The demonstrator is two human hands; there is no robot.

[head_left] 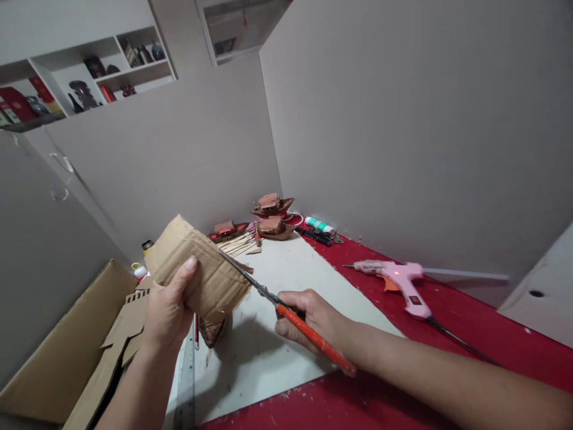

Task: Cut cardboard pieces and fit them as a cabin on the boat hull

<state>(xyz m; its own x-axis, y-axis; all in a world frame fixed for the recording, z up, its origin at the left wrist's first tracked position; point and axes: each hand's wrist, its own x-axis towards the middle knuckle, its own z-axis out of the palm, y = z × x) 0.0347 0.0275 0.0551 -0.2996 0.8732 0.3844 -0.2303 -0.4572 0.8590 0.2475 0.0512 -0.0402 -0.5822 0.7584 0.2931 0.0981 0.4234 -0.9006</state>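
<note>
My left hand (168, 310) grips a piece of brown corrugated cardboard (201, 269) and holds it up above the white board (286, 334). My right hand (308, 319) holds scissors with orange handles (308, 331); their blades reach into the right edge of the cardboard. A small brown cardboard model (211, 329) sits on the board just below the held piece.
A pink hot glue gun (403, 283), its red light on, lies on the red tabletop (447, 322) to the right. Small brown boat models (273, 216), wooden sticks (237, 243) and a glue bottle (320, 225) lie at the back. A cardboard box (67, 352) stands at left.
</note>
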